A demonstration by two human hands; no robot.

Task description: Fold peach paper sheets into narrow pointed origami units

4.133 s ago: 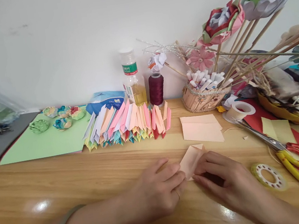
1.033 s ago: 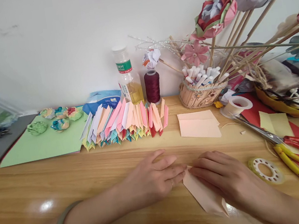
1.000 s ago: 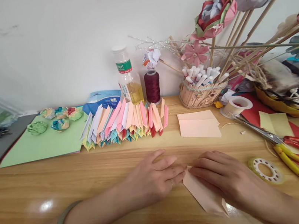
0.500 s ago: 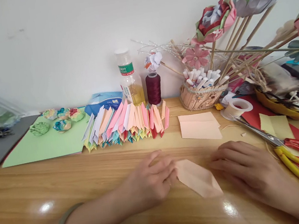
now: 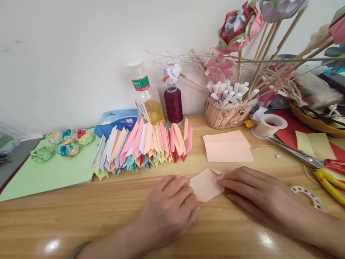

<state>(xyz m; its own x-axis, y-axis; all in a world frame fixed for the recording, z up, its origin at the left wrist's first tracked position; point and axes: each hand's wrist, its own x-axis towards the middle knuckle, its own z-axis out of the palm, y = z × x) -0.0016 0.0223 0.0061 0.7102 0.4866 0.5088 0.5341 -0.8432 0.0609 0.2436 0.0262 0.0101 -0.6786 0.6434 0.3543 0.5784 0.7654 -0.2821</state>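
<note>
A small pale peach sheet of paper (image 5: 206, 186) with folded corners lies low over the wooden table between my hands. My left hand (image 5: 173, 209) is closed on its left edge, thumb and curled fingers meeting there; a ring and a bangle show on this side. At the right edge, the fingertips of my right hand (image 5: 259, 192) pinch the paper by a small folded flap near the top corner. Just behind, two peach paper pieces (image 5: 228, 149) lie overlapping. Folded paper pieces (image 5: 142, 145) in many colours stand packed in a row to the left.
Scissors (image 5: 313, 162) with red and yellow handles lie at the right, near a ribbon spool (image 5: 268, 126) and a white holed ring (image 5: 308, 196). Behind stand a maroon thread cone (image 5: 174, 105), a bottle (image 5: 145, 94) and a basket (image 5: 231, 114). Paper flowers sit on green paper (image 5: 48, 178).
The paper has turned and shifted up and left. My right hand has come left and now grips its right edge; before, it was apart from it. The holed ring has come into view.
</note>
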